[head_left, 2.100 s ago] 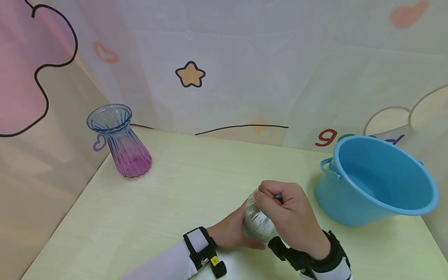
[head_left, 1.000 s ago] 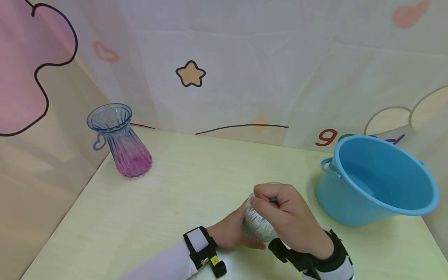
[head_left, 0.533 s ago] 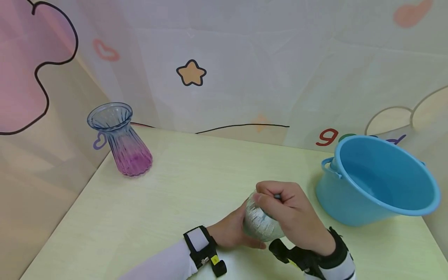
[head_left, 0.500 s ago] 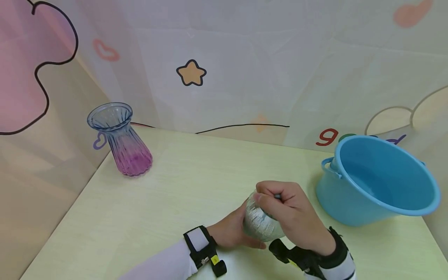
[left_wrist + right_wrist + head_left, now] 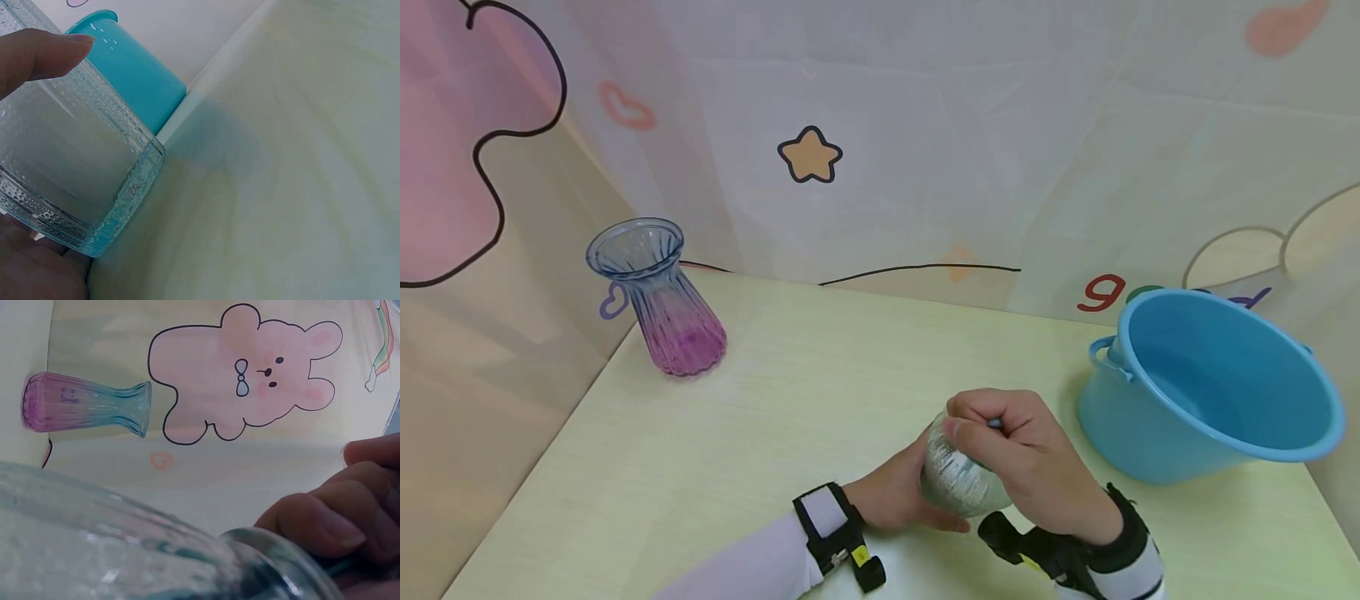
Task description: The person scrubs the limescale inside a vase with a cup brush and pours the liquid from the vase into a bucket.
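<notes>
Near the table's front, my left hand [image 5: 895, 496] grips the side of a clear textured glass vase [image 5: 962, 479]. In the left wrist view, its thumb [image 5: 53, 55] lies along one side of the glass and the vase's thick base is near the tabletop. Over the vase's mouth, my right hand [image 5: 1026, 458] is curled round a slim blue-green handle [image 5: 995, 422]. The right wrist view has the flared glass rim [image 5: 275, 540] right beside the fingers. Something dark teal shows blurred inside the neck; its shape cannot be made out.
A blue bucket [image 5: 1187, 450] stands on the pale table [image 5: 820, 383] to the right. At the back left is a ribbed glass vase [image 5: 681, 325], blue above and pink below. A printed cloth [image 5: 910, 167] hangs behind the table.
My right hand dips slightly toward the vase one second ago, then rises back by half a second ago. The left hand keeps its grip; bucket and pink-blue vase stay put.
</notes>
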`<state>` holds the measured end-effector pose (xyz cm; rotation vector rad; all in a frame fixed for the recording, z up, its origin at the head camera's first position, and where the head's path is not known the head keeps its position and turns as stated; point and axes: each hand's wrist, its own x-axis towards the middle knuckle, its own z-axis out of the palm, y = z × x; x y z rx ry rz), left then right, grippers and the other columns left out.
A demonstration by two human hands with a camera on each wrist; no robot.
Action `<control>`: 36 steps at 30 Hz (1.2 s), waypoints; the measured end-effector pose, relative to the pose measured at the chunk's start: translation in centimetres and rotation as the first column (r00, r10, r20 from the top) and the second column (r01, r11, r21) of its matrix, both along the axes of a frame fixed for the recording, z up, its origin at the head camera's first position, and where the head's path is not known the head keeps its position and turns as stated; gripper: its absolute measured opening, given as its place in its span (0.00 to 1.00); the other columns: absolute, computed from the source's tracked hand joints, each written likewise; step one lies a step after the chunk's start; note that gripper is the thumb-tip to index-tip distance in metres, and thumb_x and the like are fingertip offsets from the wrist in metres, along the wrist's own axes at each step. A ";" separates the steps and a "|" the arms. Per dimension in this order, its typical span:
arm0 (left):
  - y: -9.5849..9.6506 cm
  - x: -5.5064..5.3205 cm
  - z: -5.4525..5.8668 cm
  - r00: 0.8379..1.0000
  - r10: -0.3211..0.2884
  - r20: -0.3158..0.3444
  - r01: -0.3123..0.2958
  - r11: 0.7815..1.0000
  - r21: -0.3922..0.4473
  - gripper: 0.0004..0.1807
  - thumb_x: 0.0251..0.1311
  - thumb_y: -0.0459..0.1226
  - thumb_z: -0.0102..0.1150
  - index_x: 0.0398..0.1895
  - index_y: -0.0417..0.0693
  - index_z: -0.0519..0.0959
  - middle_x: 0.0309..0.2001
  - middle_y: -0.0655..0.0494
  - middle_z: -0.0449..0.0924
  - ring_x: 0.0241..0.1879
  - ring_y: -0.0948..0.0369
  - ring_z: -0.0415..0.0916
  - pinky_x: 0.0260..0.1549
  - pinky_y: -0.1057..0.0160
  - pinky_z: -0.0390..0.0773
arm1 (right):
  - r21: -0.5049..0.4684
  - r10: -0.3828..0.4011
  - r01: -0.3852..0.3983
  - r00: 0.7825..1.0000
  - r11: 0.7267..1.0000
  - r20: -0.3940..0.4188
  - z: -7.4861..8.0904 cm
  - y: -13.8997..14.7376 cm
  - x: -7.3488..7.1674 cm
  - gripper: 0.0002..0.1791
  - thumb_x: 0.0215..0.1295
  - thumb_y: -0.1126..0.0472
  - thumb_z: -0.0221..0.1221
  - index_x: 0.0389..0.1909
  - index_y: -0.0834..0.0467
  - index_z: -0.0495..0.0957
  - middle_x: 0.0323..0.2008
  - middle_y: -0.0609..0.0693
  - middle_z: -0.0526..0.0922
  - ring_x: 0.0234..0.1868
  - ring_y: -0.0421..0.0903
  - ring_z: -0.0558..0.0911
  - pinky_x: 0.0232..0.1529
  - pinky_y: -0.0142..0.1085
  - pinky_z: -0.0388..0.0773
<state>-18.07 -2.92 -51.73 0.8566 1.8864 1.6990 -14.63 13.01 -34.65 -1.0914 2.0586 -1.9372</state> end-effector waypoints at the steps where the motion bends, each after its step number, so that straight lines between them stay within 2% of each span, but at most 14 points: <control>1: 0.0 0.0 0.0 1.000 0.000 0.000 0.000 1.000 -0.001 0.60 0.47 0.33 0.82 0.75 0.75 0.51 0.68 0.63 0.67 0.63 0.65 0.70 0.67 0.65 0.68 | 0.002 0.000 0.000 1.000 1.000 -0.002 0.0 0.0 0.0 0.21 0.70 0.79 0.47 0.19 0.58 0.61 0.19 0.51 0.58 0.25 0.50 0.67 0.24 0.39 0.63; 7: 0.0 0.0 0.0 1.000 0.002 -0.011 -0.002 1.000 0.001 0.60 0.47 0.32 0.82 0.75 0.75 0.50 0.68 0.62 0.68 0.63 0.65 0.71 0.66 0.65 0.70 | 0.005 -0.021 0.021 1.000 1.000 -0.017 0.1 -0.2 0.0 0.21 0.70 0.78 0.47 0.18 0.58 0.60 0.18 0.50 0.58 0.24 0.48 0.66 0.23 0.38 0.61; 11: 0.1 -0.1 0.0 1.000 -0.003 -0.008 0.003 1.000 0.016 0.60 0.47 0.32 0.81 0.75 0.74 0.50 0.66 0.61 0.68 0.62 0.65 0.71 0.65 0.65 0.71 | 0.006 -0.062 0.062 0.997 0.998 -0.046 0.2 -0.5 0.2 0.22 0.70 0.79 0.49 0.17 0.58 0.59 0.17 0.50 0.56 0.22 0.47 0.63 0.22 0.37 0.59; 18: 0.1 0.0 0.1 1.000 0.006 -0.004 -0.006 1.000 0.012 0.61 0.47 0.33 0.82 0.76 0.76 0.49 0.66 0.61 0.68 0.61 0.65 0.71 0.64 0.65 0.72 | 0.070 -0.147 0.151 0.987 0.986 -0.057 0.6 -0.7 0.5 0.25 0.70 0.77 0.51 0.16 0.55 0.58 0.16 0.49 0.53 0.20 0.43 0.61 0.21 0.36 0.57; 22: 0.1 0.1 0.1 1.000 0.013 -0.006 -0.013 1.000 0.001 0.61 0.47 0.33 0.82 0.76 0.76 0.50 0.66 0.62 0.68 0.61 0.65 0.72 0.64 0.66 0.72 | 0.040 -0.126 0.129 0.990 0.991 -0.065 0.7 -0.7 0.4 0.24 0.70 0.78 0.50 0.16 0.56 0.58 0.17 0.49 0.53 0.20 0.44 0.61 0.20 0.36 0.55; 30: 0.0 0.2 0.2 1.000 0.017 0.004 -0.017 1.000 -0.013 0.60 0.47 0.33 0.82 0.75 0.75 0.50 0.66 0.62 0.68 0.61 0.65 0.71 0.63 0.66 0.71 | 0.060 -0.107 0.109 0.993 0.992 -0.042 0.5 -0.6 0.4 0.25 0.70 0.79 0.48 0.16 0.54 0.57 0.17 0.48 0.53 0.20 0.45 0.59 0.20 0.36 0.55; 36: -0.1 0.1 0.3 1.000 0.009 0.019 -0.009 1.000 -0.014 0.60 0.47 0.34 0.82 0.75 0.75 0.50 0.67 0.63 0.67 0.62 0.65 0.70 0.65 0.66 0.69 | -0.001 -0.045 0.045 0.998 0.999 -0.047 0.3 -0.5 0.2 0.23 0.70 0.80 0.47 0.18 0.57 0.58 0.18 0.49 0.54 0.21 0.46 0.60 0.20 0.37 0.56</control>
